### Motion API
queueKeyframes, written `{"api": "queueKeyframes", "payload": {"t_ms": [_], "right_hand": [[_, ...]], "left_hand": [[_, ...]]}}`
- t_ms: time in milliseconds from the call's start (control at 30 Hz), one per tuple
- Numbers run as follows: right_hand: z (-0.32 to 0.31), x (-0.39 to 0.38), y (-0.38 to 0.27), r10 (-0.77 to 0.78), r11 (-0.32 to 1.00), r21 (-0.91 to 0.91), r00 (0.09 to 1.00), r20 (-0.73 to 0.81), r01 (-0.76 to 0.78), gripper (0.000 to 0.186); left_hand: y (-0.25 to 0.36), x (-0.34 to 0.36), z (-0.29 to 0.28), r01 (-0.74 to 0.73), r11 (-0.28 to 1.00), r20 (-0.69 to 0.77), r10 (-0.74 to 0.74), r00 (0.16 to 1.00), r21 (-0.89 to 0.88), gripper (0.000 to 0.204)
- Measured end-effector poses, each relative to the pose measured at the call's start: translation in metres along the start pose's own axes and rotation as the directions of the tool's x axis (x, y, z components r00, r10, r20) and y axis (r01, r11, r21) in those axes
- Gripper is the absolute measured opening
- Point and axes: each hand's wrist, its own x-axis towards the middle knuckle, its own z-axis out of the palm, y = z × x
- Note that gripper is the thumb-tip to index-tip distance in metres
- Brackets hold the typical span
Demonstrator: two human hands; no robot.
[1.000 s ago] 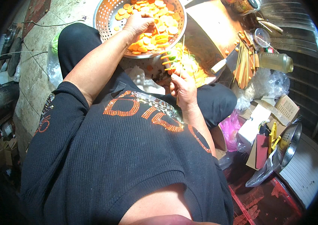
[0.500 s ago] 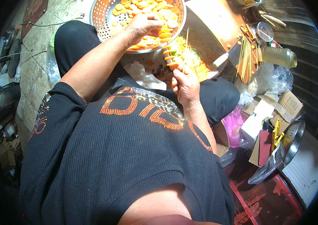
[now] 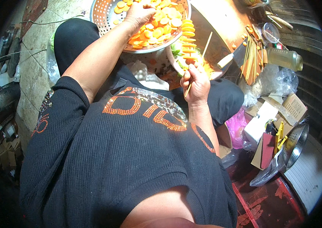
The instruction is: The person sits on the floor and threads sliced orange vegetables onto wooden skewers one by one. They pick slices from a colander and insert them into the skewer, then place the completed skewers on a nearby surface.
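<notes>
My right hand (image 3: 196, 84) is closed around the lower part of a bamboo skewer (image 3: 187, 92). Orange carrot slices (image 3: 188, 40) are threaded along it, spaced apart near my fingers and closer together toward the top. A second, bare stick (image 3: 207, 43) juts up from the same grip. Over a perforated metal colander (image 3: 102, 19), my left hand (image 3: 140, 16) has its fingers curled down at the loose carrot rounds (image 3: 161, 30); its fingertips are partly hidden, so whatever it pinches cannot be made out. Beneath the threaded skewer, a pale bowl (image 3: 171, 62) contains green vegetable pieces.
Right of the bowl lies a knife (image 3: 225, 60) with a pale handle, beside a bundle of bare skewers (image 3: 250, 57). A glass jar (image 3: 284, 58) and clear plastic bags (image 3: 282, 80) are farther right. Cardboard boxes (image 3: 294, 106) and another colander (image 3: 297, 146) sit at my right side.
My left hand has moved away from the skewer, left and farther into the colander. My right hand has shifted slightly right, and the threaded skewer has swung clear of the colander's rim.
</notes>
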Motion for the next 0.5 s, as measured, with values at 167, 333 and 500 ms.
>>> {"api": "queueKeyframes", "payload": {"t_ms": [167, 333, 500], "right_hand": [[0.0, 0.002, 0.0, 0.013, 1.0, 0.002, 1.0, -0.018, -0.013, 0.022], [-0.001, 0.0, 0.001, 0.034, 0.999, -0.029, 0.999, -0.013, -0.035, 0.021], [0.001, -0.004, 0.001, 0.033, 0.996, -0.084, 0.999, -0.029, -0.036, 0.017]], "left_hand": [[-0.027, 0.007, 0.021, -0.196, 0.781, 0.006, 0.24, 0.971, 0.593, 0.027], [-0.026, 0.007, 0.037, -0.216, 0.599, 0.069, 0.258, 0.964, 0.771, 0.036], [-0.003, -0.001, 0.037, -0.182, 0.507, 0.138, 0.124, 0.983, 0.843, 0.03]]}}
